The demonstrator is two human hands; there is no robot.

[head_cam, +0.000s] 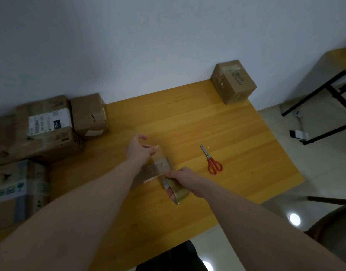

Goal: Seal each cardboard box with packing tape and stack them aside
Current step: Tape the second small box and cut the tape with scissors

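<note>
A: Head view shows a small flat cardboard box (148, 172) near the middle of the yellow wooden table (236, 133), partly hidden under the left forearm. A strip of clear packing tape (161, 161) runs from the roll of tape (177, 190) toward 11 o'clock, over the box.

B: What do the hands do?

A: The right hand (183, 176) grips the roll, fingers through its core. The left hand (140, 148) pinches the free end of the strip and holds it up.

B: What can go wrong, in your opinion?

A: I think the loose strip can fold and stick to itself, or land crooked and miss the seam, because the box is light and nothing holds it down. The red scissors (212, 161) lie at 3 o'clock, apart from both hands, so cutting needs one hand free and the tension may drop.

B: How many things do you count?

A: One roll, one pair of scissors. Four more boxes: a taped box (233, 82) at 1 o'clock by the wall, and three at 9 o'clock, namely a labelled box (49, 128), a dented box (89, 115) and a box with blue tape (15, 194).
</note>
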